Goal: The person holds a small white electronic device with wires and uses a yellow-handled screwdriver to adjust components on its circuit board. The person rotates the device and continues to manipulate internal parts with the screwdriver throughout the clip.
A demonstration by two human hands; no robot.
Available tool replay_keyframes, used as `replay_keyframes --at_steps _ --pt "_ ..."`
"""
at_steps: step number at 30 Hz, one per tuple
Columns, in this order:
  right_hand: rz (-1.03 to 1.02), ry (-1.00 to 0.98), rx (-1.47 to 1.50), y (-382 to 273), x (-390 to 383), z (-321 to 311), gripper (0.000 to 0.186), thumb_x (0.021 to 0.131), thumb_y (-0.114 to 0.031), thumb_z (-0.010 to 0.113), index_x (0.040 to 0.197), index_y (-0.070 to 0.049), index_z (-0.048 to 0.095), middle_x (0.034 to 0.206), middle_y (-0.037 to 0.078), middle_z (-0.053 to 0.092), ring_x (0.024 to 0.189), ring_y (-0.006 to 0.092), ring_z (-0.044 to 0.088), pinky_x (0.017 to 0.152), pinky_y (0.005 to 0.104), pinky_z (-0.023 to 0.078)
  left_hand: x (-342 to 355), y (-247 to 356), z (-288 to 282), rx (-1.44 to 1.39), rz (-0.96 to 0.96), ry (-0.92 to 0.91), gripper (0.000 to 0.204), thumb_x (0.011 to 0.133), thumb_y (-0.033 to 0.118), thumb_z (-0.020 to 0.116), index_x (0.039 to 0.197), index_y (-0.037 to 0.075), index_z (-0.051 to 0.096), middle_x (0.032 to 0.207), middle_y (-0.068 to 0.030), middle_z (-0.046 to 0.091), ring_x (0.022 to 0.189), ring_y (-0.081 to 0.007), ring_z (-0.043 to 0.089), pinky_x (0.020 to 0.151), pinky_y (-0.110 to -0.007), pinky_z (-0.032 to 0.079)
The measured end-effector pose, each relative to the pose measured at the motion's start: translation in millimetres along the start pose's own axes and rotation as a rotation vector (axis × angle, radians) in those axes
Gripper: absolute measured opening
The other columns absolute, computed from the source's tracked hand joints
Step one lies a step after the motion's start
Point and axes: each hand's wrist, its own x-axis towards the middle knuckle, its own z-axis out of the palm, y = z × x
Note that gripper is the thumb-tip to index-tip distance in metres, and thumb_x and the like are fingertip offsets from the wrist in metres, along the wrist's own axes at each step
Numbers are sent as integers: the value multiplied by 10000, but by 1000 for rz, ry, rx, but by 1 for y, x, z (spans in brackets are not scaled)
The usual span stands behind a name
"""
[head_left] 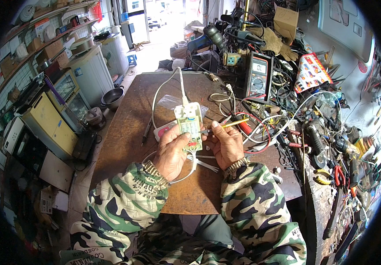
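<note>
My left hand (173, 152) grips a small pale green circuit board (189, 126), thumb on its face. White wires (193, 157) leave the board's lower end, next to a red part. Just beyond it lies an opened white plastic housing (195, 109) with a white cable (182, 86) at its far end. My right hand (226, 143) is closed on a slim yellow-handled tool (235, 123); its dark tip is at the board's right edge, and its exact kind is unclear. A white and pink piece (162, 130) is partly hidden behind my left hand.
On the brown table (124, 145) are a clear plastic bag (169, 101) and a dark pen-like probe (147, 131). A multimeter (259, 76) stands at the far right, near red and white leads. Heaped tools and cables cover the right side, including red-handled pliers (339, 176).
</note>
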Motion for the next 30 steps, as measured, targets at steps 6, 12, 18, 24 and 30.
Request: replay_keyframes --at_steps 6,12,18,24,30 --pt "10 12 -4 -1 -1 2 149 923 -173 658 860 -49 605 753 58 644 722 202 675 651 330 574 0 -1 -1 -2 -2 3 369 966 116 504 1302 -36 508 1223 -149 615 1057 -236 630 953 -367 491" --pt "-112 153 -172 -1 -8 14 179 912 -161 673 873 7 628 778 83 666 689 176 665 630 303 568 1 -5 3 28 37 49 341 966 79 487 1289 -28 518 1182 -123 626 1036 -213 627 926 -351 499" --pt "-233 177 -242 4 -5 14 212 890 -163 704 883 48 684 780 86 698 641 122 645 575 252 516 2 -6 2 68 60 82 312 968 51 473 1267 -21 523 1150 -92 627 1033 -173 611 907 -331 491" --pt "-241 164 -252 7 -5 10 192 888 -152 706 881 39 690 768 75 694 647 117 637 596 255 511 2 -12 0 35 61 89 308 967 40 466 1263 -20 522 1153 -90 624 1037 -168 607 909 -335 489" --pt "-134 130 -114 2 -7 14 180 896 -158 696 883 17 654 792 82 682 679 154 652 636 294 551 0 -7 2 37 28 65 331 973 78 470 1286 -19 517 1177 -120 627 1035 -211 625 924 -355 496"
